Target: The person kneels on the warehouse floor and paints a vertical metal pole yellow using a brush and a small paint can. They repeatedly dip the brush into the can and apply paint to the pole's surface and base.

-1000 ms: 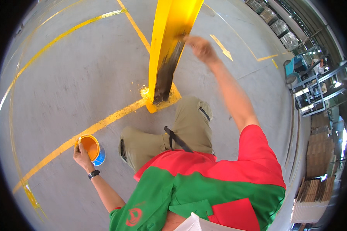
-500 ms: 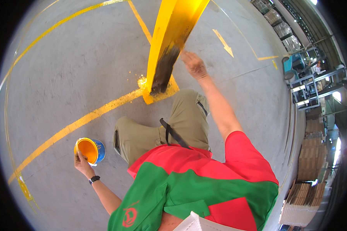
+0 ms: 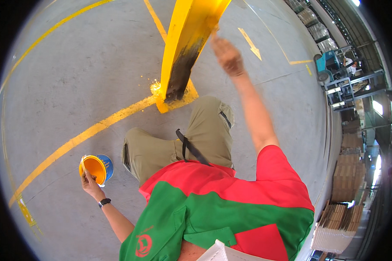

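My left hand [image 3: 91, 184] is closed on the rim and pale handle of a small blue paint bucket [image 3: 105, 166], tilted so that its orange-yellow inside shows. With my right hand [image 3: 229, 56], blurred by motion, I grip a paintbrush [image 3: 214, 28] against the right-hand face of a yellow steel post [image 3: 175, 45]. The brush is smeared too, its handle mostly hidden by my fingers. Low on that face is a dark, blackish patch [image 3: 182, 71], streaky with yellow along its upper edge.
Yellow splashes [image 3: 155, 88] lie beside the post's yellow base plate [image 3: 191, 95]. Yellow lines [image 3: 85, 135] and an arrow [image 3: 249, 43] mark the grey floor. At the right stand a blue forklift [image 3: 329, 67] and stacked flat cardboard [image 3: 348, 174]. My bent knees are close before the post.
My right hand has moved up along the post with the brush. My left hand keeps its hold on the bucket. The forklift at the right shows slightly more to the left.
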### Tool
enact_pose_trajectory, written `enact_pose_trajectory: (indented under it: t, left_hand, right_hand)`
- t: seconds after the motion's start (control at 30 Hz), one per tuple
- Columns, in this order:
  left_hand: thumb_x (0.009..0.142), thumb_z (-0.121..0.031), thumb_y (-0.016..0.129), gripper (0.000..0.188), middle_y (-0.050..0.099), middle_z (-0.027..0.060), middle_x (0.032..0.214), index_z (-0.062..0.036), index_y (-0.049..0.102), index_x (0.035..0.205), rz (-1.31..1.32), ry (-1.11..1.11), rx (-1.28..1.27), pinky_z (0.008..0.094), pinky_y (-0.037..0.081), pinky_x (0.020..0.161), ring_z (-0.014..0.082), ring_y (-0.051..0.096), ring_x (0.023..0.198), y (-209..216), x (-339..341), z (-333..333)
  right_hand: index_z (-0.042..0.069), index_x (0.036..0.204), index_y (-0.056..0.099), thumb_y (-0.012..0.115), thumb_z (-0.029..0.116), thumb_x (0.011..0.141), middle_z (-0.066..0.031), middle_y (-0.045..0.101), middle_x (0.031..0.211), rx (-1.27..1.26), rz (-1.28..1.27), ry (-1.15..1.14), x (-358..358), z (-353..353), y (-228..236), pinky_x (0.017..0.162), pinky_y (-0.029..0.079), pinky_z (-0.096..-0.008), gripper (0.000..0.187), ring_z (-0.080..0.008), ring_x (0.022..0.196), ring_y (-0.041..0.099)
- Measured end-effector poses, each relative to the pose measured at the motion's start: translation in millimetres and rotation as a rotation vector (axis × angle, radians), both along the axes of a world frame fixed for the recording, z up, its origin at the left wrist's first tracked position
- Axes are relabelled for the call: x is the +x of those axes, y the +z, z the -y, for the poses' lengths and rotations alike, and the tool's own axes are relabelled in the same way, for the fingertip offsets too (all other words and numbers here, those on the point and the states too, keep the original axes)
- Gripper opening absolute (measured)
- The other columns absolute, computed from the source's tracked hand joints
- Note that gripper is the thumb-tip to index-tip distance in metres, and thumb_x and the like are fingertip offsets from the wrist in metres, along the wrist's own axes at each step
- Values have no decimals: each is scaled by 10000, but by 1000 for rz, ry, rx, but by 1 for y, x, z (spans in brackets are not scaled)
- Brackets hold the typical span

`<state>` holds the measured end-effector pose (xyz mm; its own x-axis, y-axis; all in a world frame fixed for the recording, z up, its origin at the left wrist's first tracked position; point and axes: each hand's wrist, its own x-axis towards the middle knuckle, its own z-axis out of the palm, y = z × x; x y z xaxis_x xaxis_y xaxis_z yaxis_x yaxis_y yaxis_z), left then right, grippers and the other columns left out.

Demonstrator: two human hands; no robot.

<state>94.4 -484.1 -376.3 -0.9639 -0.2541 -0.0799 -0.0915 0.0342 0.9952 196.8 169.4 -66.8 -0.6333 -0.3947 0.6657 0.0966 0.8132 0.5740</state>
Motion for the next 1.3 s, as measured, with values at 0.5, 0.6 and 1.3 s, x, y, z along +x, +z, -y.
enact_pose_trajectory:
  t: [0.5, 0.6, 1.3]
  left_hand:
    - [1015, -230, 672, 249, 595, -18, 744, 3, 703, 1097, -23, 7, 20, 218, 404, 616, 56, 526, 669, -16, 2, 1]
    - [1014, -230, 675, 244, 590, -24, 745, 5, 700, 1074, -42, -22, 36, 222, 405, 615, 55, 522, 664, -20, 2, 5]
    - [1006, -250, 690, 251, 586, -33, 722, 0, 710, 1016, -21, 5, -28, 226, 376, 554, 45, 497, 622, -18, 9, -14]
  right_hand:
    - [89, 1182, 722, 650, 114, 951, -113, 747, 1166, -482, -299, 141, -4, -7, 20, 855, 595, -387, 243, -307, 1021, 722]
    - [87, 1150, 714, 686, 102, 910, -70, 739, 1194, -234, -121, 77, 3, 3, -33, 879, 598, -360, 242, -267, 1104, 698]
    - [106, 832, 636, 648, 137, 774, -51, 627, 868, 151, 324, -64, -29, 24, -62, 757, 540, -290, 66, -193, 880, 621]
